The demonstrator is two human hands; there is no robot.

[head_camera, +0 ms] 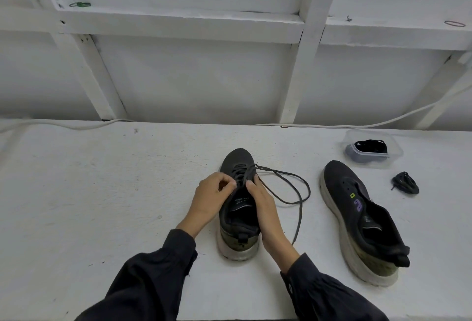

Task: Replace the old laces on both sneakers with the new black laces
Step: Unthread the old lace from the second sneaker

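Unlacing, by the look of it: your left hand (213, 190) pinches the grey lace (299, 220) at the upper eyelets of the sneaker (237, 160) in front of you, fingers curled tight. Your right hand (263, 203) clasps the sneaker's right flank, thumb up by the same crossings. A long loop of that lace trails off the sneaker's right side onto the table (102, 193).

Right of the sneaker lies the second sneaker (357, 218), tipped on its side, eyelets bare, so I judge this is the last one to strip. Next you need to hook each crossing loose, working toward the toe, and steady the sneaker so it doesn't slide.

Further right of the sneaker sits a coiled lace (405, 183). Behind and right, a clear tub (394, 153) holds black laces (370, 146), likely the new ones.

The table's painted white and scuffed. A white cable (357, 125) runs along its back edge beyond the sneaker, and a white framed wall (178, 78) rises behind.
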